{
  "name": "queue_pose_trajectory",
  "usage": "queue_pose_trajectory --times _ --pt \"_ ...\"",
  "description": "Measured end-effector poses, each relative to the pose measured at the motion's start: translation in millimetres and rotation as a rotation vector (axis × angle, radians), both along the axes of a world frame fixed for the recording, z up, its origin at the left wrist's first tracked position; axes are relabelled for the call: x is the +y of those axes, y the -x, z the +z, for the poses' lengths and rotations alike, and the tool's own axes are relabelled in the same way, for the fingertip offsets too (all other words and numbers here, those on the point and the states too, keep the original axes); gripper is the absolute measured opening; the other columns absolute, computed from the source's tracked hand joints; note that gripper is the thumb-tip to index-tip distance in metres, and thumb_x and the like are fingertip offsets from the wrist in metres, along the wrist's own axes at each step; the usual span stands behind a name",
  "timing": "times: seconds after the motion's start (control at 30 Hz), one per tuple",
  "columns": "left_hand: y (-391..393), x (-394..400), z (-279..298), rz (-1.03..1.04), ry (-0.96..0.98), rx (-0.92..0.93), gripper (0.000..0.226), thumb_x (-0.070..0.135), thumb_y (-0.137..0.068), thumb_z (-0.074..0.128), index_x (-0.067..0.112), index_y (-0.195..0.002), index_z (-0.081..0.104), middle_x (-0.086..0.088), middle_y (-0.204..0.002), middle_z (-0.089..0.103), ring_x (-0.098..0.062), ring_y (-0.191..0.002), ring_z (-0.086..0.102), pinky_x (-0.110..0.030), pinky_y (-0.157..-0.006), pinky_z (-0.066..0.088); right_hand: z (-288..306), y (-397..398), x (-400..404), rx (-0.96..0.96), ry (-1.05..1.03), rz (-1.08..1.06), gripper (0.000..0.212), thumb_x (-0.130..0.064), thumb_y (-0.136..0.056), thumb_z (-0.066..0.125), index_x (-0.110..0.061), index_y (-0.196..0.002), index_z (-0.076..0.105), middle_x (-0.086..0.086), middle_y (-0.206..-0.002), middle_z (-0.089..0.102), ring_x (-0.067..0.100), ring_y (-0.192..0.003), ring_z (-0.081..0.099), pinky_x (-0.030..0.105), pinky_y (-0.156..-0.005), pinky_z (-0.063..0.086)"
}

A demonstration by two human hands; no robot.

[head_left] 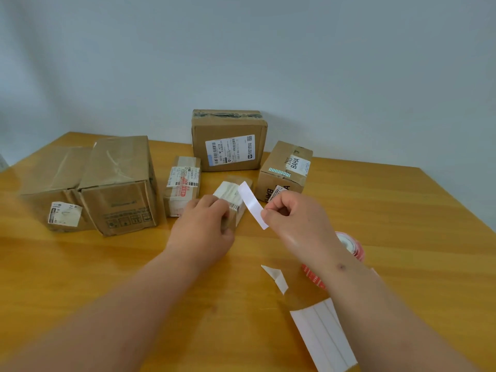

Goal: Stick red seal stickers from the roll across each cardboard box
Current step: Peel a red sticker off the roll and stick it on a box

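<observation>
My left hand (204,226) grips a small cardboard box (236,194) with a white label, at the middle of the table. My right hand (292,213) pinches one sticker (252,204) just right of that box; its white back faces me and it stands tilted. The red sticker roll (353,245) lies on the table behind my right forearm, partly hidden. A strip of white backing paper (322,334) trails from it toward me.
Other cardboard boxes stand around: two large ones (118,183) at the left, a small one with a red seal (182,183), a labelled one (228,140) at the back and a "BAHA" box (284,167) at the right. A paper scrap (276,276) lies near my right arm.
</observation>
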State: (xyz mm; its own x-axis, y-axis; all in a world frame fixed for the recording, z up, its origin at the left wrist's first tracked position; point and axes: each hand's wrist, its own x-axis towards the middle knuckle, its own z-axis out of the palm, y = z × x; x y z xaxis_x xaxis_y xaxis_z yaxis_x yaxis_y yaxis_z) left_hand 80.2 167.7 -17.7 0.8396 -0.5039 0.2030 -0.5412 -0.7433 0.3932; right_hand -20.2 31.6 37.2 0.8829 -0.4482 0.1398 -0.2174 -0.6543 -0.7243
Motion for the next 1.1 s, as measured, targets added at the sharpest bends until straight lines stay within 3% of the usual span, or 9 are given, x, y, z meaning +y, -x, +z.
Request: queue_pose_trajectory --times 0.2,0.43,0.6,0.73,0.83,0.87,0.93,1.03,1.1 --pt "35 59 7 -0.123 -0.087 0.132 0.072 0.027 -0.083 0.063 0.034 -0.147 0.032 0.017 -0.147 0.027 -0.007 -0.137 0.023 -0.027 -0.113 0.025 4 20 21 -0.028 -0.064 0.026 0.009 -0.023 -0.089 0.061 -0.023 -0.080 0.064 -0.014 -0.072 0.058 0.001 -0.063 0.051 0.016 -0.056 0.035" --pt "60 109 12 -0.206 -0.119 0.170 0.073 0.006 -0.086 0.057 0.040 -0.146 0.034 0.027 -0.149 0.025 0.003 -0.138 0.019 -0.016 -0.111 0.013 -2 44 56 -0.100 -0.116 0.012 0.013 -0.026 -0.090 0.060 -0.027 -0.077 0.061 -0.012 -0.068 0.056 0.002 -0.061 0.050 0.017 -0.056 0.037" --pt "65 119 11 -0.263 -0.116 0.217 0.076 0.000 -0.088 0.050 0.044 -0.146 0.028 0.036 -0.147 0.017 0.018 -0.131 0.001 -0.014 -0.111 -0.002 -22 51 75 -0.179 -0.089 -0.044 0.011 -0.023 -0.092 0.059 -0.027 -0.082 0.061 -0.014 -0.077 0.062 -0.006 -0.070 0.054 0.005 -0.058 0.039" --pt "58 122 10 -0.292 -0.045 0.255 0.074 -0.002 -0.086 0.051 0.045 -0.141 0.037 0.042 -0.136 0.023 0.032 -0.118 0.000 -0.011 -0.109 -0.002 -34 50 80 -0.182 0.006 -0.061 0.009 -0.023 -0.094 0.055 -0.029 -0.090 0.061 -0.016 -0.086 0.061 -0.004 -0.076 0.055 0.003 -0.061 0.039" --pt "54 124 10 -0.263 0.116 0.330 0.064 0.002 -0.086 0.057 0.044 -0.133 0.050 0.045 -0.128 0.036 0.038 -0.114 0.017 -0.024 -0.119 0.011 -40 47 81 -0.226 0.205 -0.034 0.008 -0.021 -0.092 0.056 -0.027 -0.088 0.059 -0.016 -0.084 0.056 -0.001 -0.079 0.051 0.008 -0.064 0.039" --pt "57 123 12 -0.223 0.241 0.368 0.050 0.010 -0.088 0.061 0.043 -0.125 0.057 0.041 -0.121 0.048 0.033 -0.111 0.033 -0.027 -0.115 0.027 -41 46 80 -0.248 0.284 -0.016 0.007 -0.021 -0.092 0.056 -0.025 -0.087 0.059 -0.015 -0.084 0.055 0.002 -0.080 0.050 0.010 -0.065 0.039" --pt "64 118 21 -0.088 0.502 0.475 0.018 0.040 -0.087 0.062 0.035 -0.103 0.070 0.018 -0.098 0.069 0.005 -0.093 0.061 -0.027 -0.088 0.049 -43 44 79 -0.296 0.431 0.027 0.010 -0.022 -0.091 0.052 -0.020 -0.086 0.060 -0.010 -0.084 0.056 0.007 -0.079 0.048 0.016 -0.069 0.040" --pt "61 108 33 0.071 0.654 0.584 0.057 0.070 -0.074 0.044 0.021 -0.082 0.071 0.003 -0.075 0.070 -0.015 -0.077 0.063 -0.034 -0.078 0.048 -46 42 79 -0.362 0.591 0.079 0.017 -0.023 -0.091 0.049 -0.017 -0.086 0.063 -0.003 -0.084 0.057 0.017 -0.079 0.051 0.033 -0.074 0.042" --pt "58 104 40 0.081 0.618 0.641 0.057 0.068 -0.075 0.048 0.015 -0.080 0.070 0.002 -0.065 0.066 -0.013 -0.068 0.060 -0.034 -0.074 0.048 -48 42 79 -0.397 0.657 0.090 0.015 -0.020 -0.091 0.052 -0.016 -0.087 0.065 -0.001 -0.086 0.058 0.020 -0.080 0.052 0.035 -0.080 0.041"
